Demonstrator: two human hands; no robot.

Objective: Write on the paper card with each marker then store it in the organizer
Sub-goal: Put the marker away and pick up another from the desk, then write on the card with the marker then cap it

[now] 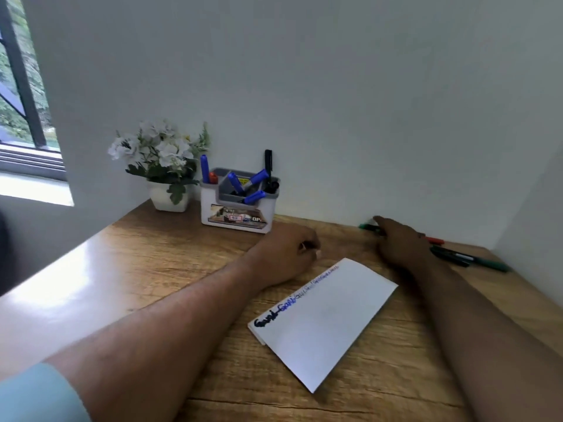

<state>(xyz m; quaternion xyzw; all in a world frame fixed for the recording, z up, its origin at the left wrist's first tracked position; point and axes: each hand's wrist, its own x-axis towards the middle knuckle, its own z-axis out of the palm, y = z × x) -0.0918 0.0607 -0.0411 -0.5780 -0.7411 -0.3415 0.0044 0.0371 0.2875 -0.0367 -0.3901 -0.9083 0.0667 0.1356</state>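
Note:
A white paper card (326,324) lies slanted on the wooden desk (170,269), with black and blue writing along its upper left edge. The white and grey organizer (237,205) stands at the back by the wall, holding several blue markers, a black one and a red-orange one. My left hand (286,254) rests curled on the desk just beyond the card's far corner, with nothing visible in it. My right hand (399,242) lies over a green marker (367,227) near the wall; whether it grips it is hidden. Loose markers (469,258), green, dark and red, lie to its right.
A white pot of white flowers (164,166) stands left of the organizer. White walls close the desk at the back and right. A window (21,86) is at the far left.

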